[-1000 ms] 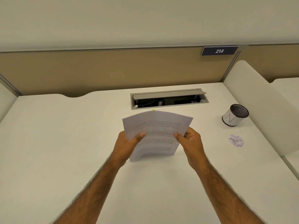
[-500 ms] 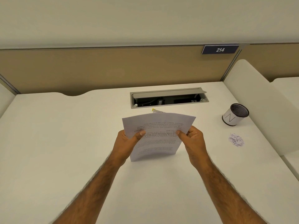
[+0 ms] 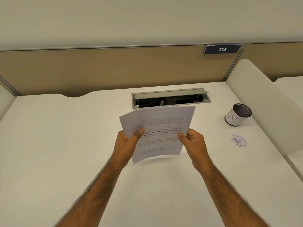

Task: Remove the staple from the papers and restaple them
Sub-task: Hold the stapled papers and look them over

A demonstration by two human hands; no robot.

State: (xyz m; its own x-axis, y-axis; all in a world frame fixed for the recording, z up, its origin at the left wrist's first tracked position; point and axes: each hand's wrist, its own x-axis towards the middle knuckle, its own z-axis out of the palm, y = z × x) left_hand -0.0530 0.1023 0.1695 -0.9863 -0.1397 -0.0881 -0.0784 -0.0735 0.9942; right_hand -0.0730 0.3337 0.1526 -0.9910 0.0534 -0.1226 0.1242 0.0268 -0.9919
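Note:
I hold a set of white printed papers [image 3: 158, 128] upright above the middle of the desk, text upside down to me. My left hand [image 3: 127, 145] grips their left edge, thumb on the front sheet. My right hand [image 3: 194, 145] grips the right edge the same way. The lower edge hangs just above the desk surface. No staple shows on the sheets, and no stapler or staple remover is in view; the papers hide the desk right behind them.
A grey cable tray [image 3: 170, 99] with its lid up is set into the white desk [image 3: 65, 145] behind the papers. At the right stand a white mesh cup [image 3: 237, 117] and a small pile of paper bits [image 3: 238, 140]. A white divider [image 3: 262, 104] bounds the right side.
The papers have risen and tilted back, now covering the small yellow object that showed behind their top edge half a second ago. Both hands keep their grip.

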